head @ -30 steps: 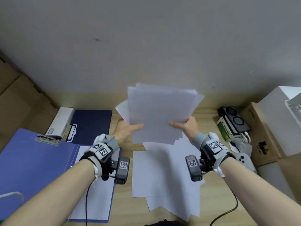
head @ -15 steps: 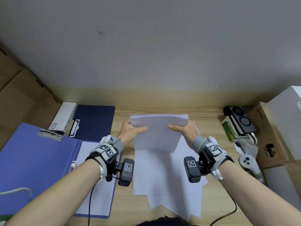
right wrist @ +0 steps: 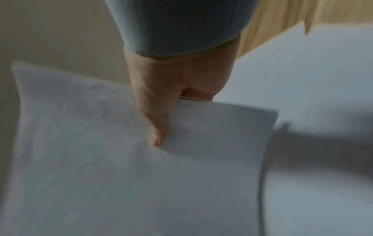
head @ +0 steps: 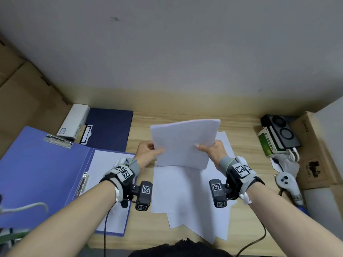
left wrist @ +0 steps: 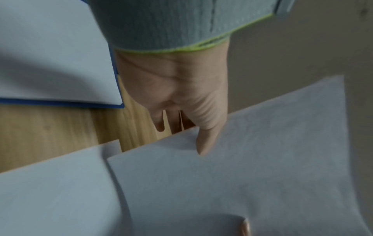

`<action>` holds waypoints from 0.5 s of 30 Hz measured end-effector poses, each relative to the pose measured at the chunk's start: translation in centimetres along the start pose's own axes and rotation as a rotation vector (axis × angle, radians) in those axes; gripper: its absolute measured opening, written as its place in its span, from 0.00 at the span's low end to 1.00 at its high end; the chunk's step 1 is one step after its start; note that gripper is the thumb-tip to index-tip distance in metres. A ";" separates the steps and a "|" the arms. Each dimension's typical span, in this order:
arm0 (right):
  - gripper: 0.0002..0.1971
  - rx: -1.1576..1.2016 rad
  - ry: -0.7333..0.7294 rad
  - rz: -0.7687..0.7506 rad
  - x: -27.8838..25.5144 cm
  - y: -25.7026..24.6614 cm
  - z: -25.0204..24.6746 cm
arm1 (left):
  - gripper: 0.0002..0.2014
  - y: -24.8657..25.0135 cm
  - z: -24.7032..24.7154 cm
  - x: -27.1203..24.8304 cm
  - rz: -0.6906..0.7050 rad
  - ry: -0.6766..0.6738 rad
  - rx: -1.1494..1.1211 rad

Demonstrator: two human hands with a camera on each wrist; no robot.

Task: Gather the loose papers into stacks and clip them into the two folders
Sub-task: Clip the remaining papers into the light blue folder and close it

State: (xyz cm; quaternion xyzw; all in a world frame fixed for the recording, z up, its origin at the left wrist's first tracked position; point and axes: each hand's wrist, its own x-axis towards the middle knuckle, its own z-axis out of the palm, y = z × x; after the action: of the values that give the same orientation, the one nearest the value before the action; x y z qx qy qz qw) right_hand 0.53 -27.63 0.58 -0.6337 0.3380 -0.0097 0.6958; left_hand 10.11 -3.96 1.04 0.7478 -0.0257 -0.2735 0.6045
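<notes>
Both hands hold a stack of white papers (head: pixel 182 143) above the middle of the wooden desk. My left hand (head: pixel 148 152) pinches its left edge, thumb on top (left wrist: pixel 206 140). My right hand (head: pixel 210 150) pinches its right edge, thumb on top (right wrist: pixel 159 132). The stack (right wrist: pixel 101 167) tilts up toward the wall. More loose papers (head: pixel 185 193) lie spread on the desk under it. An open light blue folder (head: pixel 37 175) lies at the left with a sheet (head: pixel 109 182) on its right half. A dark blue folder (head: pixel 109 128) lies closed behind it.
A white box (head: pixel 74 121) sits at the dark folder's left edge. At the right are a green box (head: pixel 267 143), a black device (head: pixel 282 132), a white controller (head: pixel 286 184) and cardboard boxes (head: pixel 315 151). A cable (head: pixel 254 242) trails off the front edge.
The fanned sheets held high came down onto the desk and were squared into a neat stack. The stack now tilts with its right side raised.
</notes>
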 end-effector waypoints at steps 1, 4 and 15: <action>0.09 0.053 0.019 -0.002 0.2 -0.3 0.3 | 0.09 0.1 -0.1 0.0 -0.009 -0.021 -0.009; 0.14 0.151 -0.012 -0.024 1.1 -0.6 1.4 | 0.14 -0.7 -0.8 0.3 -0.100 -0.113 0.031; 0.35 -1.026 -0.189 0.007 4.2 9.0 3.5 | 0.11 -7.6 -6.8 -1.5 -0.235 0.391 0.184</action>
State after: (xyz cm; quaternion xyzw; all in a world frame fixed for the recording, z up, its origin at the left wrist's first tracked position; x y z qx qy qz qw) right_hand 1.74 -24.65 -9.51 -0.8901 0.2371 0.2167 0.3233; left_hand 9.61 4.75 -4.59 0.8363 0.1544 -0.1885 0.4912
